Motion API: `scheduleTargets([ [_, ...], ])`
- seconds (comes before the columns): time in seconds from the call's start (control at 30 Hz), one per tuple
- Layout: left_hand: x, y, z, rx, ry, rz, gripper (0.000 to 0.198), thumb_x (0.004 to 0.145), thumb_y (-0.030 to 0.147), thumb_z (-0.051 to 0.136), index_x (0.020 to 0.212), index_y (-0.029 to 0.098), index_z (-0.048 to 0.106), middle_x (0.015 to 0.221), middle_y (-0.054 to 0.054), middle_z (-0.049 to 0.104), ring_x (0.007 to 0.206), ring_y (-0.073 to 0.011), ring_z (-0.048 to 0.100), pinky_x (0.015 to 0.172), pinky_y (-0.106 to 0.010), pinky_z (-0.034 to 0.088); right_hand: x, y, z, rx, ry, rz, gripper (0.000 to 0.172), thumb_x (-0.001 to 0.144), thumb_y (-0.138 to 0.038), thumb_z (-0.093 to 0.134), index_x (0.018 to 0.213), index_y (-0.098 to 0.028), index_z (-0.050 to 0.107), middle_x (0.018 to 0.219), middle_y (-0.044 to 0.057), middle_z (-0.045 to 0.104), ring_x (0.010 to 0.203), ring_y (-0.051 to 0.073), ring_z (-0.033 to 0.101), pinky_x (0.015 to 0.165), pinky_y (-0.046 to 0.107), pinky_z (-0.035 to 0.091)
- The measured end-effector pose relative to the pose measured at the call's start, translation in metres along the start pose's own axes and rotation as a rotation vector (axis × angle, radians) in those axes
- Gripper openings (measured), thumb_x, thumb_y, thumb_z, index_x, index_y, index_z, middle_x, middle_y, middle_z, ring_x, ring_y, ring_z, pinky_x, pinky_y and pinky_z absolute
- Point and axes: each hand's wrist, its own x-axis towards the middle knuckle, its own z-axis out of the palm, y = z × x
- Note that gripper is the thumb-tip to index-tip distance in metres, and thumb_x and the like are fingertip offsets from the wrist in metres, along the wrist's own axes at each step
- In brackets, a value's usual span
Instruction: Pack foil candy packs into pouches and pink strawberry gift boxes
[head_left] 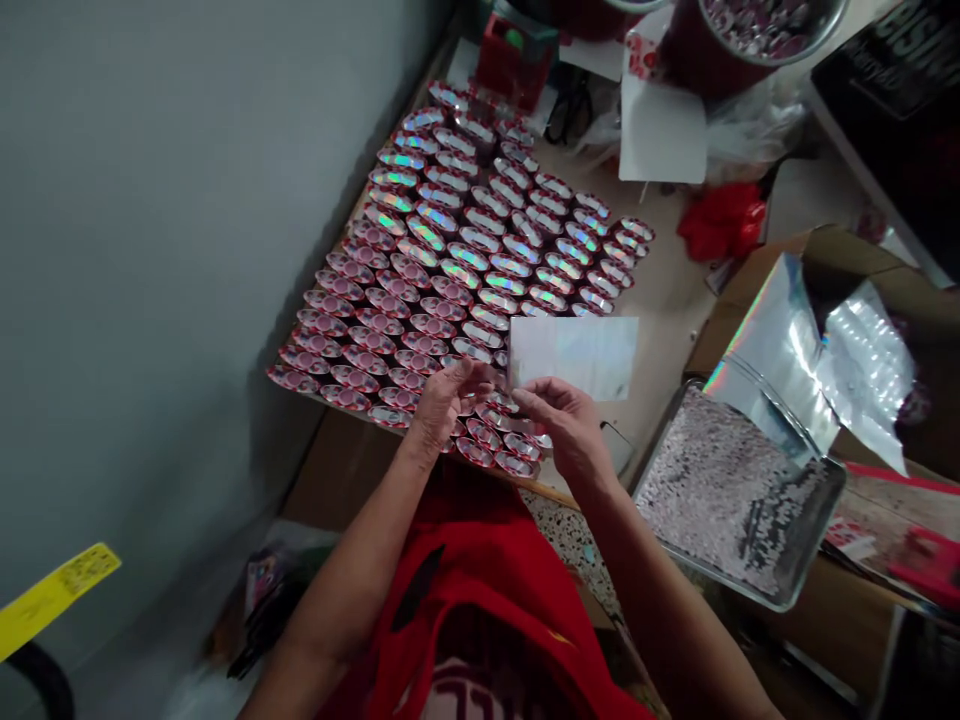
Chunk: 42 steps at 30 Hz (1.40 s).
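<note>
Many small red-edged oval pieces (480, 240) stand in slanting rows on the table. Several have shiny silver tops with rainbow glints; those at the lower left show pink tops. My left hand (452, 398) is over the front rows, fingers curled and thumb near the fingertips. Beside it, my right hand (561, 412) has thumb and forefinger pinched close together. What the fingertips hold, if anything, is too small and dim to make out. A pale shiny sheet (577, 352) lies just beyond my right hand, partly over the pieces.
A metal tray (784, 595) of small pale bits is at the right, with silver foil sheets (780, 350) over its far end. Behind them is a cardboard box (817, 245). A red cloth-like bundle (724, 220) and a filled bucket (686, 45) are farther back. A grey wall (187, 200) bounds the left.
</note>
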Motion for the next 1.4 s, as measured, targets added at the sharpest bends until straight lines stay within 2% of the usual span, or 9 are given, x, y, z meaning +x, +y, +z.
scheduleTargets([
  [0.13,-0.004,0.003,-0.008,0.052,0.018,0.060,0.051,0.061,0.054,0.098,0.088,0.017,0.076,0.086,-0.003,0.076,0.074,-0.0140,0.070,0.075,-0.029,0.058,-0.003,0.000,0.010,0.008,-0.026,0.018,0.041,0.065,-0.052,0.095,0.078,-0.020,0.073,0.073,-0.001,0.067,0.059,0.011,0.054,0.053,0.027,0.054],
  [0.23,-0.011,-0.002,-0.017,0.105,0.111,0.109,0.043,0.063,0.049,0.095,0.083,0.019,0.074,0.080,-0.001,0.073,0.072,-0.0138,0.067,0.075,-0.031,0.058,-0.004,0.012,0.013,-0.001,0.001,0.035,0.042,0.063,-0.052,0.096,0.077,-0.019,0.074,0.075,0.001,0.069,0.064,0.014,0.059,0.055,0.030,0.057],
  [0.4,-0.048,-0.026,-0.055,0.405,0.334,0.255,0.025,0.076,0.043,0.084,0.085,0.021,0.079,0.085,-0.003,0.077,0.081,-0.0179,0.069,0.083,-0.032,0.056,-0.010,0.073,0.025,-0.100,0.149,0.053,0.041,0.065,-0.054,0.092,0.075,-0.017,0.077,0.070,0.003,0.071,0.056,0.014,0.056,0.051,0.029,0.050],
  [0.5,-0.073,-0.036,-0.088,0.639,0.458,0.302,0.018,0.083,0.040,0.079,0.085,0.022,0.081,0.088,-0.004,0.076,0.085,-0.0197,0.070,0.086,-0.033,0.054,-0.012,0.117,0.048,-0.136,0.176,0.070,0.040,0.069,-0.055,0.088,0.075,-0.017,0.079,0.070,0.004,0.073,0.060,0.017,0.060,0.055,0.030,0.050],
  [0.57,-0.079,-0.035,-0.107,0.771,0.539,0.351,0.016,0.085,0.038,0.077,0.085,0.023,0.080,0.089,-0.004,0.075,0.087,-0.0204,0.069,0.088,-0.033,0.053,-0.008,0.137,0.067,-0.196,0.188,0.040,0.039,0.071,-0.056,0.084,0.076,-0.018,0.079,0.069,0.004,0.073,0.064,0.019,0.062,0.061,0.031,0.050],
  [0.73,-0.053,-0.010,-0.137,1.133,0.745,0.527,0.011,0.086,0.036,0.081,0.085,0.025,0.081,0.098,-0.008,0.069,0.101,-0.0268,0.065,0.099,-0.041,0.050,0.023,0.154,0.115,-0.327,0.216,-0.052,0.037,0.077,-0.055,0.075,0.079,-0.019,0.078,0.074,0.004,0.076,0.069,0.020,0.065,0.069,0.031,0.050],
  [0.83,-0.034,0.000,-0.148,1.271,0.752,0.591,0.011,0.086,0.034,0.082,0.084,0.024,0.082,0.101,-0.010,0.067,0.104,-0.0290,0.062,0.101,-0.044,0.048,0.039,0.155,0.131,-0.452,0.255,-0.083,0.032,0.080,-0.050,0.071,0.079,-0.019,0.078,0.075,0.003,0.076,0.070,0.019,0.065,0.072,0.031,0.047],
  [0.93,-0.025,-0.001,-0.156,1.310,0.718,0.603,0.011,0.087,0.035,0.081,0.085,0.024,0.081,0.102,-0.010,0.065,0.105,-0.0295,0.060,0.101,-0.045,0.047,0.044,0.158,0.136,-0.575,0.283,-0.068,0.029,0.083,-0.047,0.068,0.082,-0.020,0.079,0.076,0.003,0.076,0.070,0.019,0.063,0.072,0.030,0.045],
  [1.4,-0.025,-0.002,-0.158,1.298,0.691,0.566,0.010,0.088,0.034,0.081,0.086,0.025,0.081,0.104,-0.011,0.066,0.108,-0.0314,0.058,0.101,-0.046,0.044,0.044,0.159,0.140,-0.658,0.315,-0.048,0.030,0.085,-0.049,0.069,0.085,-0.021,0.079,0.082,0.004,0.079,0.074,0.021,0.066,0.073,0.030,0.045],
])
